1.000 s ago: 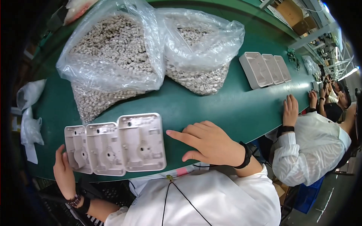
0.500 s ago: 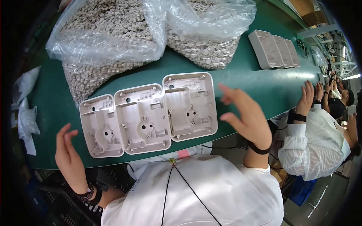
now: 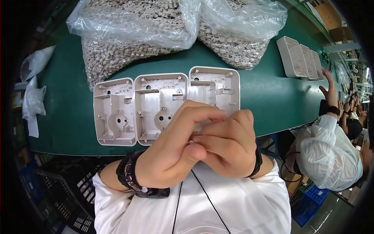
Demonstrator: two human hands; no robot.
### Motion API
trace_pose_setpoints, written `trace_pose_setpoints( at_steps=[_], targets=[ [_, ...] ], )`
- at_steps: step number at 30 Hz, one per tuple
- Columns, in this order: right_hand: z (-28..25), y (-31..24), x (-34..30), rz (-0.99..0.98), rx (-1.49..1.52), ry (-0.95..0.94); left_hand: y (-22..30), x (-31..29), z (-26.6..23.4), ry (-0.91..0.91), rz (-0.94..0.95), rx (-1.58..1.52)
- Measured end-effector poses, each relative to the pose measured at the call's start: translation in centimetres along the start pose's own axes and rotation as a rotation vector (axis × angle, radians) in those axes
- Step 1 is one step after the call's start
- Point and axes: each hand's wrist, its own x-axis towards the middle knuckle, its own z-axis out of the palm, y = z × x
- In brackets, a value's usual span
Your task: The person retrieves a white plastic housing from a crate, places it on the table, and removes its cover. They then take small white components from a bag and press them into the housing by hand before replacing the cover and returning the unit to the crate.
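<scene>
Three light grey plastic housings, a left one (image 3: pixel 116 113), a middle one (image 3: pixel 150 103) and a right one (image 3: pixel 230 87), sit side by side on the green table, open side up. They have ribs, screw posts and round holes inside. My left hand (image 3: pixel 171 146) and my right hand (image 3: pixel 230 142) meet in front of my chest, over the near part of the right housing. The fingers of both are curled and closed against each other. A tiny pale bit shows at the left thumb tip; what it is cannot be made out. The hands hide much of the right housing.
Beyond the housings stand two clear plastic bags, a left bag (image 3: pixel 113 58) and a right bag (image 3: pixel 233 50), full of small grey parts. More housings (image 3: pixel 292 58) stand at the far right. A co-worker's hand (image 3: pixel 330 91) reaches in there. A black crate (image 3: pixel 62 187) is below left.
My hands were apart with fingers spread, on either side of the housings; now they have come together and closed. The view has shifted. The co-worker's hand has moved toward the far housings.
</scene>
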Motion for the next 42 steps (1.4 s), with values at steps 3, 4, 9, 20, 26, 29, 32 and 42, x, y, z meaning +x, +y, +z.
trace_pose_setpoints(
  at_steps=[3,4,9,20,26,29,32,42],
  targets=[
    [-0.1,0.1,-0.5,0.035,0.024,0.036,0.0,0.2,0.3,-0.067,-0.107,-0.149],
    [-0.2,0.3,-0.4,0.037,0.031,0.029,-0.6,0.5,0.3,-0.071,-0.021,-0.129],
    [-1.2,1.3,0.4,0.064,0.185,-0.08,-0.5,0.9,0.0,-0.032,0.023,-0.241],
    [-2.7,3.2,2.1,0.378,0.52,-0.273,0.6,1.1,-2.0,0.019,0.053,0.311],
    [-2.9,4.3,3.0,-0.005,0.35,-0.277,0.6,1.3,-2.5,-0.1,-0.077,0.073],
    [-2.9,5.2,3.9,-0.242,0.223,-0.272,0.5,1.4,-2.9,-0.132,-0.042,0.139],
    [-3.2,6.6,5.5,-0.461,0.179,-0.247,0.8,1.3,-3.0,-0.107,-0.005,0.342],
    [-0.7,13.1,7.5,-0.43,-0.051,-0.64,0.2,1.6,-2.5,-0.077,-0.008,1.07]
  ],
)
